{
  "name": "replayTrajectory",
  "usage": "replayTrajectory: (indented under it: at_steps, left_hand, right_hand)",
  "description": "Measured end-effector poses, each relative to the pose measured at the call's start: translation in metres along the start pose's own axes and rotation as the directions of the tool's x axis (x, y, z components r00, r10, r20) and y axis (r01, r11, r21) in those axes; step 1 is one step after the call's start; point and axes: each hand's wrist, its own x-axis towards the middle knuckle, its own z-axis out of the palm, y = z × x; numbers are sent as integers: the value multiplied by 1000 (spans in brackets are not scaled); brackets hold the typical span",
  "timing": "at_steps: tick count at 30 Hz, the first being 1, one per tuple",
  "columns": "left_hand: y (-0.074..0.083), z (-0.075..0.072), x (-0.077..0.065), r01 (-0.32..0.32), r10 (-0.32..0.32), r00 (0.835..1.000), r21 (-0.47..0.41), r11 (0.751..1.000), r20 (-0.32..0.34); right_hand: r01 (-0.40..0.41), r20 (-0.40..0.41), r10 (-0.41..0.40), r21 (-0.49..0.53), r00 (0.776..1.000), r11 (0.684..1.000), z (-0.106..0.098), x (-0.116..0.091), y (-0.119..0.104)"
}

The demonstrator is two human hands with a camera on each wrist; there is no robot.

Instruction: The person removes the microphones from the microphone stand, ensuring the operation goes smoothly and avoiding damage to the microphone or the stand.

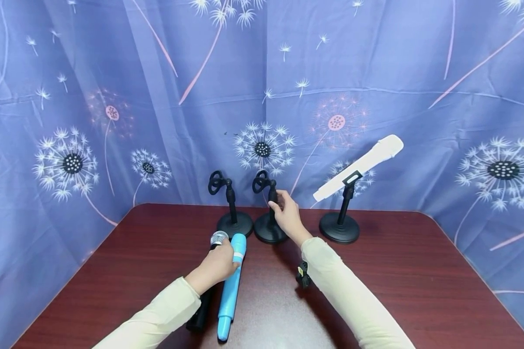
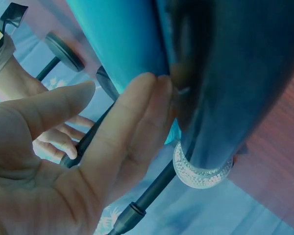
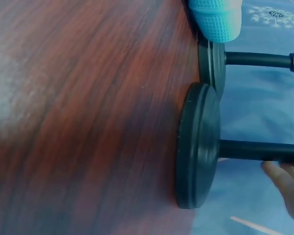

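Observation:
A blue microphone (image 1: 229, 295) and a black microphone with a silver mesh head (image 1: 219, 238) lie side by side on the table. Over them is my left hand (image 1: 218, 261); in the left wrist view its fairly straight fingers (image 2: 122, 127) reach the seam between the two, thumb held apart. My right hand (image 1: 287, 216) holds the upright pole of the middle black microphone stand (image 1: 268, 230), thumb and fingers at either side. That stand's clip is unfilled, and its round base (image 3: 198, 147) sits near the table's back edge.
Left of the middle stand is another black stand (image 1: 231, 198) with an unfilled clip. A third stand (image 1: 340, 228), on the right, carries a white microphone (image 1: 360, 167). Near the right forearm shows a small black object (image 1: 303, 275). A patterned blue curtain (image 1: 192, 121) hangs behind the table.

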Motion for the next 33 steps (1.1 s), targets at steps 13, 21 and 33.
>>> replayTrajectory:
  at_steps: [13, 21, 33]
  left_hand:
    - [-1, -12, -12, -73, 73, 997, -54, 996, -2]
    - [-1, -19, -21, -92, 93, 996, -165, 982, -4]
    - [9, -21, -21, -125, 122, 992, -294, 948, -30]
  right_hand:
    - [-72, 237, 125, -220, 963, 973, -38, -28, -11]
    - [-8, 318, 65, -178, 946, 984, -63, -40, -12]
    - [35, 264, -17, -65, 964, 997, -100, -53, -3]
